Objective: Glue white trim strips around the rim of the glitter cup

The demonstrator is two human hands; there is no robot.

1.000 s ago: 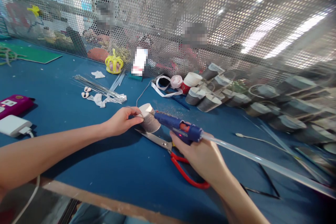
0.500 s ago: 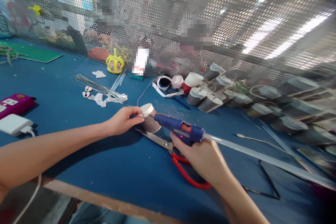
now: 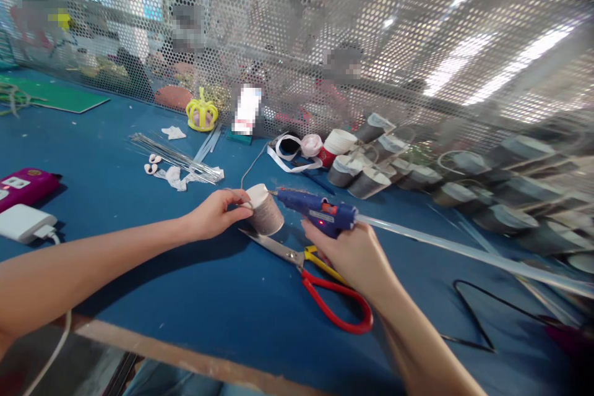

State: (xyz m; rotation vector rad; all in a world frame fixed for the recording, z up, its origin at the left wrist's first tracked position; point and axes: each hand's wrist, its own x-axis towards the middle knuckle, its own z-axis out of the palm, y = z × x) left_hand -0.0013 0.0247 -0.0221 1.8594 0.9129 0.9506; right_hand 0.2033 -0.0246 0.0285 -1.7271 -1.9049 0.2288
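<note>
Pinched at its rim, a small grey paper cup (image 3: 265, 213) is in my left hand (image 3: 217, 213), tilted over the blue table. A thin grey cord (image 3: 254, 167) runs up from my left fingertips across the tabletop. My right hand (image 3: 355, 253) grips a blue hot glue gun (image 3: 320, 210) with a lit red light and a long clear glue stick (image 3: 417, 237) in its back. Its nozzle points left, close to the cup's upper edge. Scissors (image 3: 334, 303) with red and yellow handles lie under the gun and my right hand, blades toward the cup.
Several grey cups (image 3: 369, 182) crowd the right side by a perforated metal screen (image 3: 278, 25). Thin wires (image 3: 179, 158), a yellow crown-shaped item (image 3: 202, 114) and a phone (image 3: 247, 108) stand or lie farther back. Left are a magenta power strip (image 3: 30, 185) and white charger (image 3: 28, 223). People appear behind the screen.
The glue gun has risen slightly and its nozzle has drawn back right from the cup's rim. More of the scissors' yellow handle now shows. My left hand holds almost still.
</note>
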